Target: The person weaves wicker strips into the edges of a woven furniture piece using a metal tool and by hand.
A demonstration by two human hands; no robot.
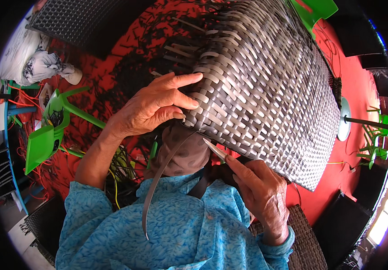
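Observation:
A large piece of woven synthetic rattan furniture (pixel 268 87), in shiny grey-brown strips, stands tilted before me. My left hand (pixel 146 106) is at its near left corner, with spread fingertips resting on the woven edge and the thumb beside the lower corner. My right hand (pixel 263 192) grips a pointed metal tool (pixel 216 150), its tip just below the lower edge. What the tool's handle looks like is hidden in the palm. One long loose strip (pixel 157 182) hangs from that edge in a curve across the blue patterned shirt (pixel 167 222).
Dark strip scraps (pixel 130 64) litter the red floor (pixel 356 101). At left are a green plastic chair (pixel 54 118), orange cords and a white-wrapped bundle (pixel 42 65). Dark woven pieces (pixel 76 20) surround me. A round-based stand (pixel 344 118) and green chairs (pixel 374 148) are at right.

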